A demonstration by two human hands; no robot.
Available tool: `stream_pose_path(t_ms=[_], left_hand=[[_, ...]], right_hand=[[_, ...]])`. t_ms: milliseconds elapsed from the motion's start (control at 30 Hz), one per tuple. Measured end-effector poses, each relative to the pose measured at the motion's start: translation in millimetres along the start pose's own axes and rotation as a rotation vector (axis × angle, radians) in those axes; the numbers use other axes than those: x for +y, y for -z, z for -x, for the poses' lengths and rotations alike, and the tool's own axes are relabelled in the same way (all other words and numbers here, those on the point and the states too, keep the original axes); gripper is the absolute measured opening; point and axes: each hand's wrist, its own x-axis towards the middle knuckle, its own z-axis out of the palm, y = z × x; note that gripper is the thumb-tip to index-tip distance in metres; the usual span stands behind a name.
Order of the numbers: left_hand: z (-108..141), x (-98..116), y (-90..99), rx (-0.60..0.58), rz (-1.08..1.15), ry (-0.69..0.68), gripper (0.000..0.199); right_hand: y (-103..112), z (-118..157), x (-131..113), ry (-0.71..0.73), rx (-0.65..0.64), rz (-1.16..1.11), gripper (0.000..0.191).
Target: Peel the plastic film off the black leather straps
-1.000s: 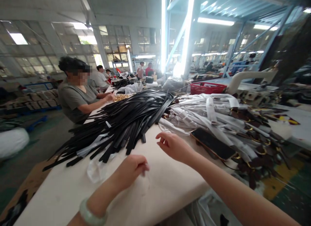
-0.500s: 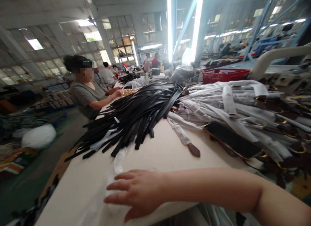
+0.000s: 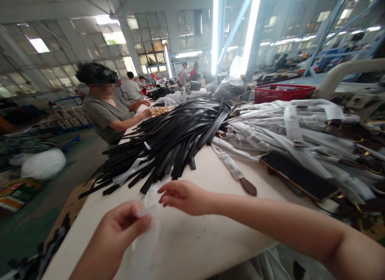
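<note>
In the head view my left hand (image 3: pixel 124 224) pinches a translucent white plastic strip (image 3: pixel 144 248) between thumb and fingers, above the table. The strip hangs toward the near edge, and another part of it runs up toward the black straps. My right hand (image 3: pixel 183 196) reaches in from the right beside the strip's far part. Its fingers are slightly bent and apart, with nothing visible in them. Just beyond both hands lies a large heap of black straps (image 3: pixel 180 131), their cut ends pointing toward me.
White-wrapped straps with brown tips (image 3: pixel 288 127) pile up on the right. A phone-like black slab (image 3: pixel 297 175) rests by them on the pale table (image 3: pixel 210 232). A red basket (image 3: pixel 282 93) stands behind. A co-worker (image 3: pixel 104 107) works at the table's left side.
My left hand has come into view, holding the plastic strip. My right hand has moved up and away from me, from lying spread on the strip to beside its far part.
</note>
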Motion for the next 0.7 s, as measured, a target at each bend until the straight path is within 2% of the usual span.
stream_pose_path(t_ms=[67, 100, 167, 233, 333, 433, 533, 600, 633, 700], left_hand=[[-34, 7, -16.9, 0.026, -0.001, -0.032, 0.035], [-51, 8, -27.0, 0.049, -0.008, -0.049, 0.032], [-77, 7, -44.8, 0.076, -0.008, -0.067, 0.029], [-90, 2, -54.5, 0.086, 0.017, -0.062, 0.028], [-91, -2, -54.5, 0.081, 0.091, -0.037, 0.029], [-85, -2, -49.6, 0.011, 0.229, 0.024, 0.028], [-80, -2, -47.8, -0.022, 0.369, 0.108, 0.029], [-79, -4, -47.3, -0.026, 0.401, 0.15, 0.03], [-79, -5, -47.0, -0.028, 0.402, 0.165, 0.031], [-78, -9, -46.0, -0.024, 0.384, 0.185, 0.033]], right_hand=[[19, -3, 11, -0.198, 0.058, -0.283, 0.053], [29, -4, 17, -0.251, 0.076, -0.374, 0.06], [42, -3, 26, -0.264, 0.088, -0.426, 0.067], [46, -4, 33, -0.246, 0.083, -0.382, 0.065], [37, -7, 40, -0.28, 0.119, -0.359, 0.056], [22, -9, 42, -0.317, 0.183, -0.384, 0.051], [15, -8, 39, -0.327, 0.099, -0.405, 0.05], [21, -10, 37, -0.347, 0.047, -0.386, 0.048], [28, -12, 36, -0.374, 0.103, -0.354, 0.047], [47, -19, 38, -0.446, 0.349, -0.272, 0.042]])
